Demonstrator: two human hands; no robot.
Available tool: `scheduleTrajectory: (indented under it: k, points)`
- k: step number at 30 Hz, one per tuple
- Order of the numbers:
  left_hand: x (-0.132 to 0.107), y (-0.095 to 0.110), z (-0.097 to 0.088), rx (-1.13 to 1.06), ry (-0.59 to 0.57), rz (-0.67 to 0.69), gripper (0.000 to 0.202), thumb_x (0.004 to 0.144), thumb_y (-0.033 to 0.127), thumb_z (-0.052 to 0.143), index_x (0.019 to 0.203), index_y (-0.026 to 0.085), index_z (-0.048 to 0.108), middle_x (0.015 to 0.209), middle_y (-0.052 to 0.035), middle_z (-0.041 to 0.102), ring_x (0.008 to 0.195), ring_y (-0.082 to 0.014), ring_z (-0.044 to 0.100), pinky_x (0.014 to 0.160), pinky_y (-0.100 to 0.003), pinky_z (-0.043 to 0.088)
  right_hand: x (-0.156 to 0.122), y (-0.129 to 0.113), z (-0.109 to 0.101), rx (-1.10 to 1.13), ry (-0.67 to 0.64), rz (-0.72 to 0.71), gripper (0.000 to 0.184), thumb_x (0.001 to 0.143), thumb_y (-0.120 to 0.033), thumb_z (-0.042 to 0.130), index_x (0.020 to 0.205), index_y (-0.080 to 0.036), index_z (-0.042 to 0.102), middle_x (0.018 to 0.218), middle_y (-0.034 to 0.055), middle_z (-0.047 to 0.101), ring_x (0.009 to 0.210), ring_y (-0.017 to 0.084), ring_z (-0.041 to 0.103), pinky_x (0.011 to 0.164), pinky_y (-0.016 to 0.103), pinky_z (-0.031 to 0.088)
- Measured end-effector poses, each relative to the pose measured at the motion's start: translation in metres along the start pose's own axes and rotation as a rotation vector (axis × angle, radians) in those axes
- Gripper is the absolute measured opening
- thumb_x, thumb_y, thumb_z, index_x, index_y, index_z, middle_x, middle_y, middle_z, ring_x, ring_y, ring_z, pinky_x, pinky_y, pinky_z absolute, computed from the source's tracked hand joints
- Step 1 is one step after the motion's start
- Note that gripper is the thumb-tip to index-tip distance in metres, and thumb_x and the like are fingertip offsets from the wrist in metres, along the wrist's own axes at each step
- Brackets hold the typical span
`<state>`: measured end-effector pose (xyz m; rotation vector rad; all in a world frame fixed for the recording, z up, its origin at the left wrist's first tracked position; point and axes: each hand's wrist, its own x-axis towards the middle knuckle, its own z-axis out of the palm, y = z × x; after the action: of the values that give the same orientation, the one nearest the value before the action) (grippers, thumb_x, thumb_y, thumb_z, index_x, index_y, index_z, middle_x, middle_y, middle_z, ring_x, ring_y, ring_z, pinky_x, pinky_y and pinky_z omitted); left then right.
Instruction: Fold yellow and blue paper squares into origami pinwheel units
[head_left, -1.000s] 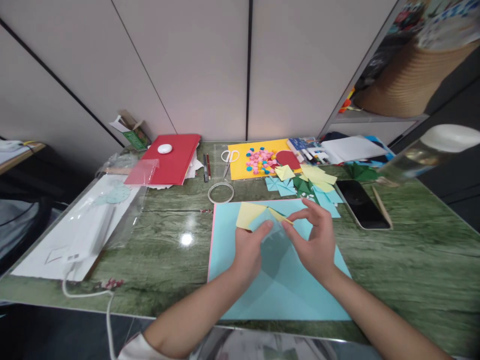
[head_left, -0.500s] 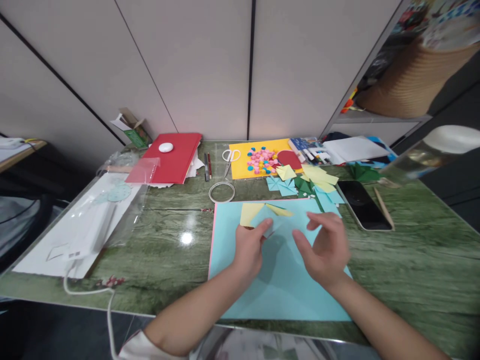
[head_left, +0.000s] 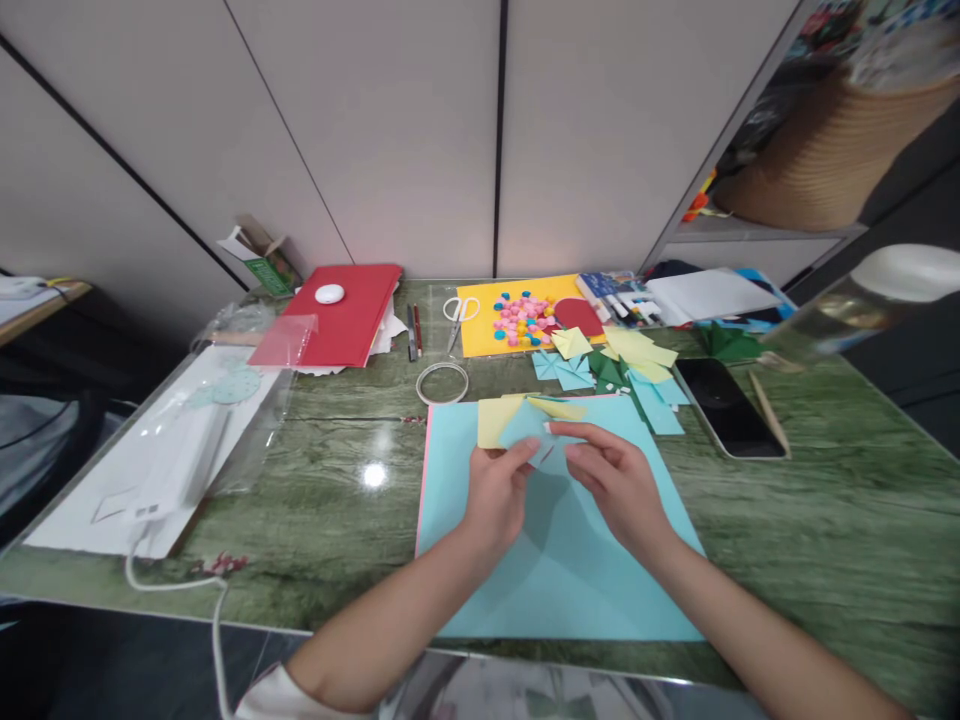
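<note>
A small folded paper piece (head_left: 517, 420), yellow and light blue, lies at the far end of a large light blue sheet (head_left: 570, 570) on the green marbled table (head_left: 337, 500). My left hand (head_left: 495, 495) pinches its near edge with thumb and fingers closed. My right hand (head_left: 619, 485) reaches in from the right, its fingertips pressed on the same piece close to my left thumb. Both hands rest over the blue sheet.
Behind the sheet lie a tape ring (head_left: 442, 382), white scissors (head_left: 459, 315), pens (head_left: 414, 333), a yellow sheet with coloured beads (head_left: 521, 318), folded paper shapes (head_left: 622, 370), a black phone (head_left: 724, 405), a wooden stick (head_left: 769, 412). A red folder (head_left: 337, 320) and plastic bag (head_left: 187, 430) lie left.
My right hand lifted off the paper and opened, then came back left and down onto the folded piece. My left hand kept its pinch on the piece.
</note>
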<state>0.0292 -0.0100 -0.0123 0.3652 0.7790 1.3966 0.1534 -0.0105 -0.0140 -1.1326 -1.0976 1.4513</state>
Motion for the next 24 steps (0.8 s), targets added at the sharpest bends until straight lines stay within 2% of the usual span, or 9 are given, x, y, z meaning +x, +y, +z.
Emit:
scheduleTrajectory:
  k: [6, 9, 10, 12, 15, 16, 18, 21, 24]
  points:
    - [-0.001, -0.001, 0.000, 0.049, 0.016, 0.019, 0.036, 0.064, 0.011, 0.070, 0.099, 0.021, 0.063, 0.090, -0.0018, 0.068, 0.084, -0.0146, 0.061, 0.075, -0.028, 0.047, -0.001, -0.003, 0.003, 0.093, -0.065, 0.047, 0.029, 0.078, -0.024, 0.058, 0.105, -0.013, 0.062, 0.049, -0.0092, 0.018, 0.046, 0.006, 0.016, 0.046, 0.025, 0.012]
    - [-0.002, 0.001, 0.001, 0.060, 0.023, 0.013, 0.035, 0.064, 0.013, 0.071, 0.097, 0.021, 0.063, 0.087, -0.0009, 0.067, 0.081, -0.0144, 0.061, 0.074, -0.029, 0.048, -0.004, -0.003, 0.000, -0.009, -0.055, -0.020, 0.030, 0.080, -0.027, 0.055, 0.107, -0.015, 0.060, 0.049, -0.0092, 0.018, 0.045, 0.007, 0.018, 0.045, 0.024, 0.014]
    - [-0.002, 0.002, 0.001, 0.061, 0.026, 0.008, 0.034, 0.063, 0.014, 0.071, 0.096, 0.021, 0.064, 0.086, -0.0004, 0.068, 0.079, -0.0142, 0.061, 0.073, -0.029, 0.049, -0.005, -0.002, -0.001, -0.089, -0.036, -0.082, 0.028, 0.081, -0.027, 0.054, 0.106, -0.016, 0.060, 0.049, -0.0088, 0.021, 0.045, 0.007, 0.021, 0.045, 0.024, 0.017]
    - [-0.002, 0.003, 0.001, 0.065, 0.034, -0.004, 0.033, 0.063, 0.016, 0.071, 0.094, 0.020, 0.064, 0.083, 0.0001, 0.068, 0.077, -0.0141, 0.061, 0.073, -0.030, 0.049, -0.008, -0.001, -0.004, -0.300, 0.036, -0.318, 0.026, 0.079, -0.025, 0.056, 0.104, -0.021, 0.059, 0.050, -0.0074, 0.032, 0.047, 0.008, 0.031, 0.048, 0.024, 0.027]
    - [-0.003, 0.003, 0.001, 0.078, 0.048, -0.034, 0.032, 0.061, 0.017, 0.072, 0.092, 0.020, 0.065, 0.082, -0.0003, 0.068, 0.076, -0.0148, 0.062, 0.071, -0.030, 0.050, -0.007, 0.000, -0.008, -0.607, 0.257, -0.795, 0.036, 0.070, -0.021, 0.065, 0.104, -0.026, 0.057, 0.065, -0.0028, 0.052, 0.063, 0.014, 0.049, 0.066, 0.033, 0.041]
    - [-0.003, 0.002, 0.001, 0.085, 0.047, -0.044, 0.031, 0.060, 0.017, 0.073, 0.091, 0.019, 0.065, 0.082, -0.0008, 0.068, 0.076, -0.0153, 0.062, 0.071, -0.030, 0.050, -0.005, -0.001, -0.008, -0.678, 0.347, -0.877, 0.043, 0.067, -0.022, 0.068, 0.107, -0.027, 0.054, 0.074, -0.0005, 0.057, 0.073, 0.017, 0.053, 0.073, 0.037, 0.042]
    - [-0.004, -0.001, 0.001, 0.104, 0.043, -0.066, 0.031, 0.059, 0.018, 0.073, 0.089, 0.018, 0.066, 0.083, -0.0021, 0.069, 0.077, -0.0163, 0.063, 0.070, -0.030, 0.051, 0.000, -0.003, -0.008, -0.748, 0.433, -0.857, 0.055, 0.066, -0.025, 0.070, 0.116, -0.027, 0.047, 0.089, 0.0027, 0.060, 0.090, 0.022, 0.055, 0.084, 0.044, 0.040]
    - [-0.006, -0.001, 0.002, 0.140, -0.001, -0.123, 0.034, 0.059, 0.020, 0.074, 0.092, 0.019, 0.066, 0.088, -0.0040, 0.069, 0.080, -0.0182, 0.064, 0.072, -0.032, 0.051, 0.008, -0.010, -0.010, -0.668, 0.392, -0.641, 0.059, 0.073, -0.025, 0.065, 0.126, -0.025, 0.038, 0.083, 0.0016, 0.064, 0.090, 0.021, 0.058, 0.091, 0.047, 0.037]
    - [-0.002, 0.014, -0.001, 0.268, -0.211, -0.313, 0.037, 0.062, 0.027, 0.073, 0.097, 0.020, 0.065, 0.092, -0.0070, 0.069, 0.083, -0.0215, 0.065, 0.075, -0.036, 0.051, 0.014, -0.018, -0.020, -0.572, 0.379, -0.552, 0.060, 0.072, -0.025, 0.067, 0.125, -0.023, 0.040, 0.075, -0.0003, 0.064, 0.084, 0.019, 0.060, 0.091, 0.044, 0.038]
